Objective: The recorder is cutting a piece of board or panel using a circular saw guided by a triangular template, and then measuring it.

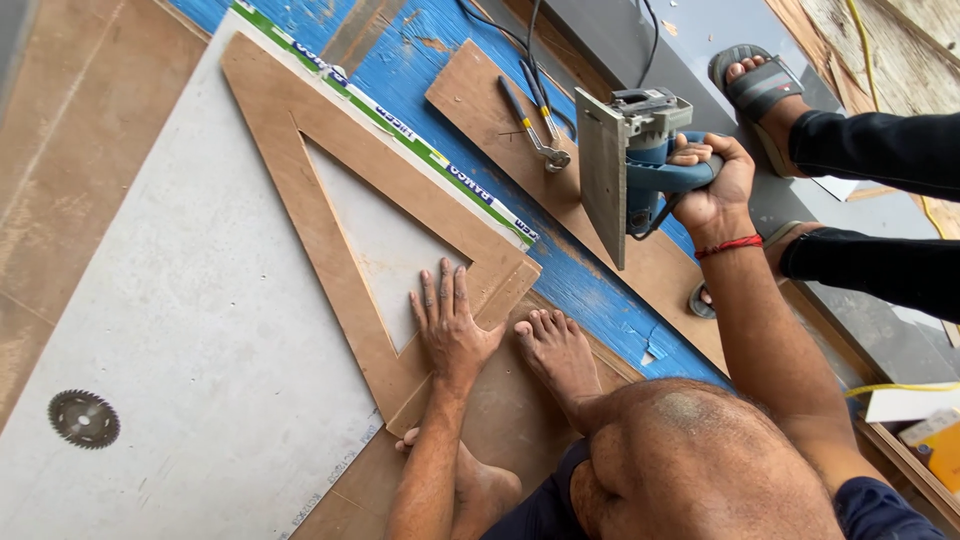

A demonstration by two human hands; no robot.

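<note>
Looking down through the head view, I see my left hand (452, 325) lying flat, fingers spread, on the lower corner of a brown plywood triangle frame (330, 225), which rests on a pale grey sheet (190, 330). At two o'clock from it, my right hand (712, 185) is clenched round the blue power saw (640, 170), lifted above a brown board (500, 110). A toothed circular blade (84, 418) lies at eight o'clock.

Soft, even daylight lit the scene brightly, with no harsh glare. Only faint, short shadows lay under the left hand (452, 325) and the wooden triangle (340, 215) at centre frame. Focus was sharp throughout, with slight wide-angle stretching toward the frame edges.
</note>
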